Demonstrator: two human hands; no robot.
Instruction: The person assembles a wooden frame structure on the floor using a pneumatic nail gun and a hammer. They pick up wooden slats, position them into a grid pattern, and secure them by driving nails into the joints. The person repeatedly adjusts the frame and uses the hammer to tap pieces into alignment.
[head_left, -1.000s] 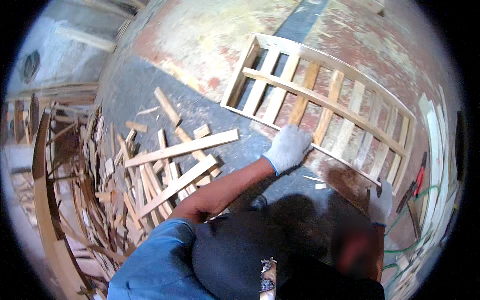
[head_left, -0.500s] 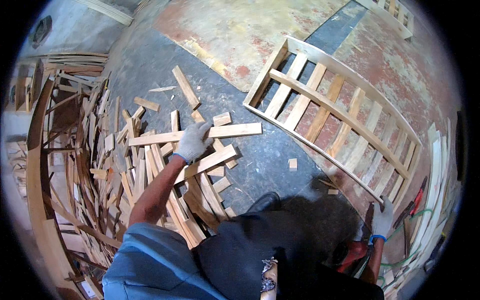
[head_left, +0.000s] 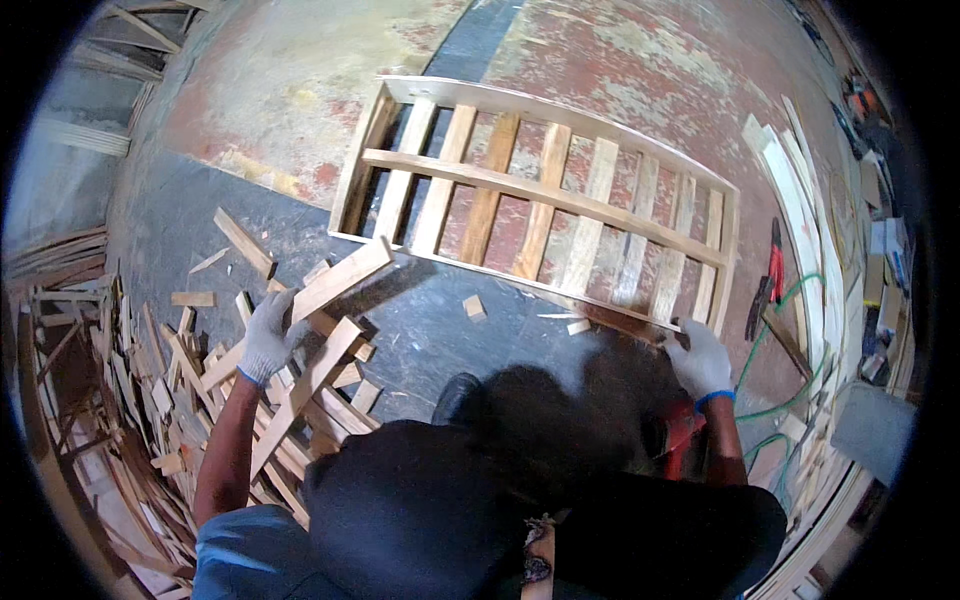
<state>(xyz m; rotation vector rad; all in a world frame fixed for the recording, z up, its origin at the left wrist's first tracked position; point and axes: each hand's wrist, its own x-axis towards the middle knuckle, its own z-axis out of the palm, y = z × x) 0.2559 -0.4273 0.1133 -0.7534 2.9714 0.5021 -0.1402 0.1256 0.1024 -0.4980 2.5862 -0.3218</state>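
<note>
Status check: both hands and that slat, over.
Left hand gripping long wooden slat over scrap pile. Right hand on slatted frame edge. Small offcut block lies between.

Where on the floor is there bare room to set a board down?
Bare floor lies beyond the slatted wooden frame, toward the top left, and in a smaller grey patch between the frame's near rail, the scrap pile and the person's shoe. The pile on the left and the stacked boards on the right are crowded.
</note>
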